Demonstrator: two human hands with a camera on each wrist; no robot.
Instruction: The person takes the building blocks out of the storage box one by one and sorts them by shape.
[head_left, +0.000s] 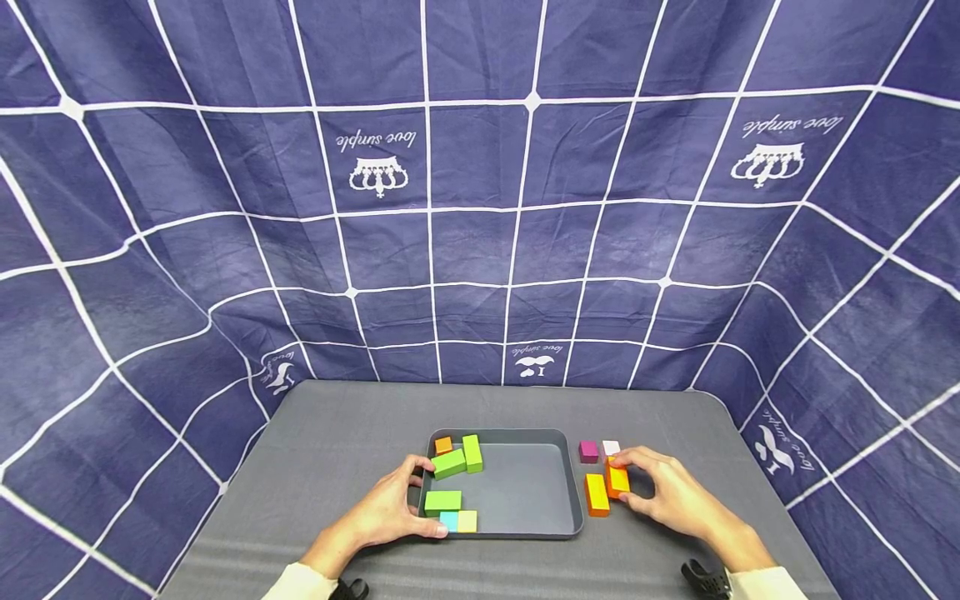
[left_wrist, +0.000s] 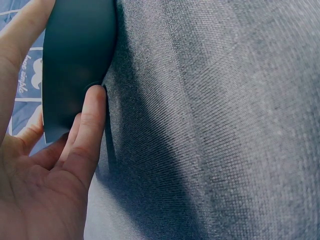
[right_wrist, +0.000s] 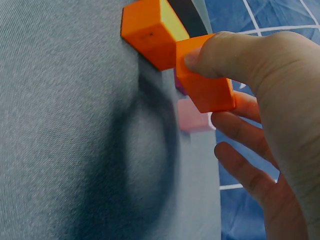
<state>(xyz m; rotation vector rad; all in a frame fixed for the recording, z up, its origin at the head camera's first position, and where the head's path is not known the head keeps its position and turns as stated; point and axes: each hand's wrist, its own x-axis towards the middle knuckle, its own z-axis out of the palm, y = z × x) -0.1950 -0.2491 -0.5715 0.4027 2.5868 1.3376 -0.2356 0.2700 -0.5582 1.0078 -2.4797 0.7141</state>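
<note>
My left hand [head_left: 392, 506] grips the left end of a shallow grey tray [head_left: 534, 532]. Its thumb is at the tray's front wall, and in the left wrist view fingers [left_wrist: 92, 120] lie against the outer wall. Between thumb and fingertips, my right hand [head_left: 670, 493] pinches an orange block [right_wrist: 202, 82], just right of the tray. A second orange block [head_left: 597, 495], yellower on top, stands between that block and the tray's right wall. Behind them are a purple cube [head_left: 588, 452] and a pale pink cube [head_left: 611, 447], the latter close to my right fingertips.
Inside the tray's left end lie several green blocks [head_left: 443, 502], an orange cube [head_left: 443, 445], a light blue cube [head_left: 448, 522] and a pale yellow cube [head_left: 467, 522]. Grey cloth [head_left: 315, 467] covers the table. A blue curtain with white lines [head_left: 480, 250] surrounds its back and sides.
</note>
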